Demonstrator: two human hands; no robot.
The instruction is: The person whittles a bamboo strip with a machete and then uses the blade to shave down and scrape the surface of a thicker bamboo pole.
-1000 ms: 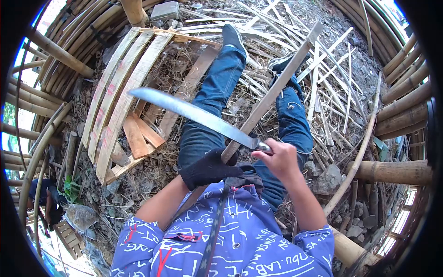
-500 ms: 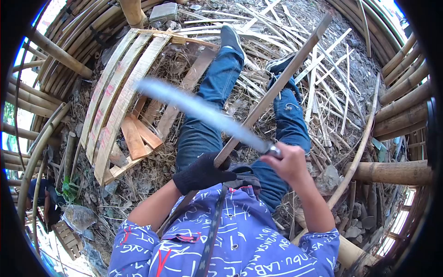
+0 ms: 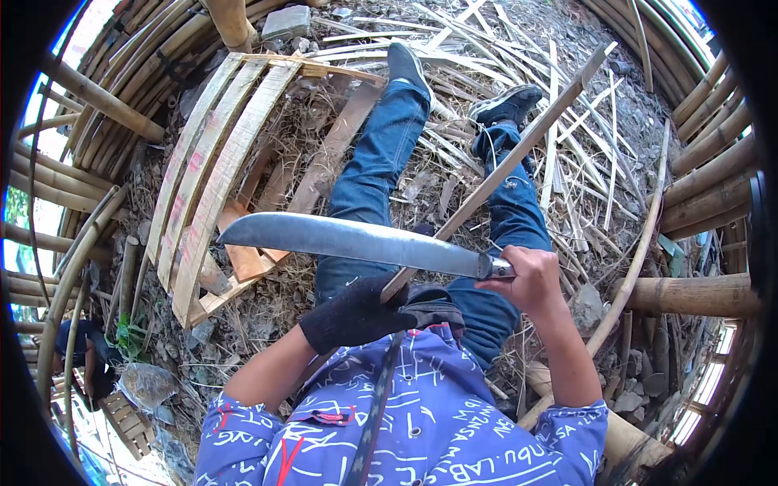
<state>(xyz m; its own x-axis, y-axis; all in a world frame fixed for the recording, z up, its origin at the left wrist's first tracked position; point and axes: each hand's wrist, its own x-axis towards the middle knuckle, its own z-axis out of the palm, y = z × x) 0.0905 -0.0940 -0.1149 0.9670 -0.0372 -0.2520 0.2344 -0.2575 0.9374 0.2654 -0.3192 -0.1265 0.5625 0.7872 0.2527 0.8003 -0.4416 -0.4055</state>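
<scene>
A long machete (image 3: 348,243) lies across the view, its broad blade pointing left. My bare right hand (image 3: 527,279) is wrapped round its handle. The blade crosses over a long, narrow wooden strip (image 3: 519,152), which slants from my lap up to the upper right. In a black glove, my left hand (image 3: 356,316) grips the strip's lower end, just below the blade. Whether the blade touches the wood I cannot tell.
A slatted wooden pallet (image 3: 219,154) leans at the left. My outstretched legs (image 3: 373,162) flank the strip. Thin split strips (image 3: 559,121) litter the ground ahead. Bamboo poles (image 3: 689,294) surround the spot. Another person (image 3: 81,348) is at the far left.
The machete blade has swung down nearer level. My right hand has moved slightly right and down. The strip's far end has shifted right and down, and my right foot has moved.
</scene>
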